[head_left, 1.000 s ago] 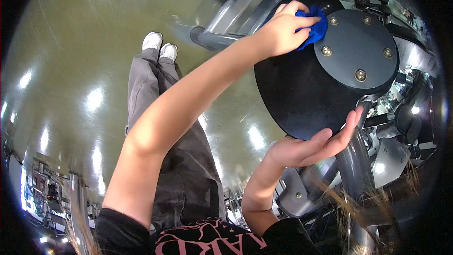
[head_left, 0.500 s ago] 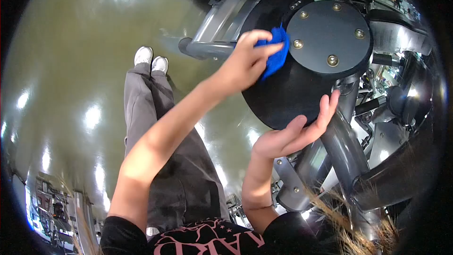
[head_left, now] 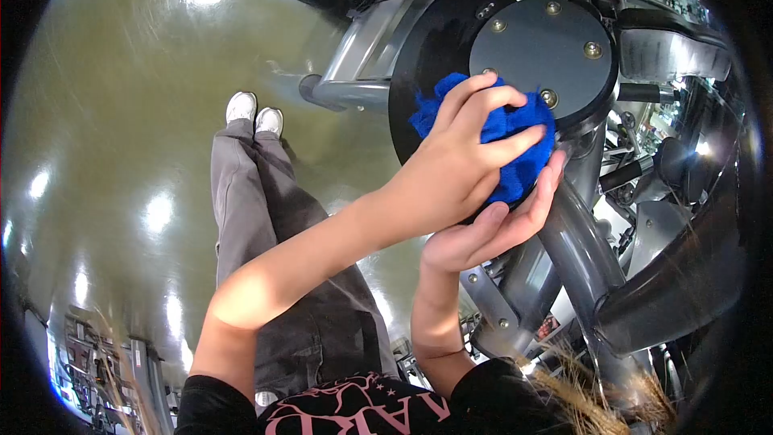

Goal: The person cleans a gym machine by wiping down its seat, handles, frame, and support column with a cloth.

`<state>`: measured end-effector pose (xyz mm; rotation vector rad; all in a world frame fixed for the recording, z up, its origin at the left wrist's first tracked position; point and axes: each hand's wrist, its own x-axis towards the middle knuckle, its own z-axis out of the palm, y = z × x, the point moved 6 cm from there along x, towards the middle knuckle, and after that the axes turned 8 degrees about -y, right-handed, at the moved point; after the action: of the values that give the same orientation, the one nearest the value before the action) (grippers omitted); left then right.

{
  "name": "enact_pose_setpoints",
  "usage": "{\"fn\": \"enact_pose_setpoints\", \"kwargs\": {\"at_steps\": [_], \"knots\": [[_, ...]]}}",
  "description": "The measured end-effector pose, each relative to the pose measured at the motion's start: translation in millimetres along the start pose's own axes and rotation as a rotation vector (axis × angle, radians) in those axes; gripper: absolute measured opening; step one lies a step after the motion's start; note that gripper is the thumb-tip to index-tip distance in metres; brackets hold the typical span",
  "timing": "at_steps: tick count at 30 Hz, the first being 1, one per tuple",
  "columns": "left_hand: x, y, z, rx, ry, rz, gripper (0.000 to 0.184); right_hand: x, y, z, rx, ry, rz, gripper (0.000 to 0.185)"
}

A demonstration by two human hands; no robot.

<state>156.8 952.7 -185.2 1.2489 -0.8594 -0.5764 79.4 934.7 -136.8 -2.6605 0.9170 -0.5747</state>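
My left hand [head_left: 463, 145] presses a crumpled blue cloth [head_left: 527, 125] onto a black rounded machine pad [head_left: 415, 72], fingers bent over the fabric. The cloth overlaps the lower left edge of the pad's grey bolted plate [head_left: 555, 48]. Just below, my right hand [head_left: 491, 238] cups the pad's lower edge, palm up and fingers stretched out. Its fingertips are close to the cloth; whether they touch it I cannot tell. Cloth and hands hide much of the pad's lower part.
Thick grey metal tubes [head_left: 584, 242] run down on the right. A horizontal frame bar [head_left: 350, 94] juts out left of the pad. Other gym machines [head_left: 105, 354] stand at the lower left. My shoes [head_left: 241, 107] are on the shiny greenish floor [head_left: 121, 105].
My left hand has moved the cloth down and right, from the pad's left side to its lower part. The cloth is now more spread out. My right hand stays at the lower edge.
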Motion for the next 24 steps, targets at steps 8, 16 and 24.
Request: {"fn": "enact_pose_setpoints", "kwargs": {"at_steps": [8, 16, 24], "knots": [[38.5, 18.6, 2.8, 0.169, 0.104, 0.167, 0.037, -8.6, 2.1, 4.4, 0.314, 0.183, 0.206, 0.057], [91.2, 40.6, 5.9, 0.634, -0.047, 0.275, 0.027, -4.9, 2.8, 3.1, 0.234, 0.139, 0.119, 0.06], [129.0, 29.1, 3.9, 0.855, -0.122, 0.221, 0.02, 1.0, -0.6, 2.9, 0.153, 0.106, -0.028, 0.057]]}}
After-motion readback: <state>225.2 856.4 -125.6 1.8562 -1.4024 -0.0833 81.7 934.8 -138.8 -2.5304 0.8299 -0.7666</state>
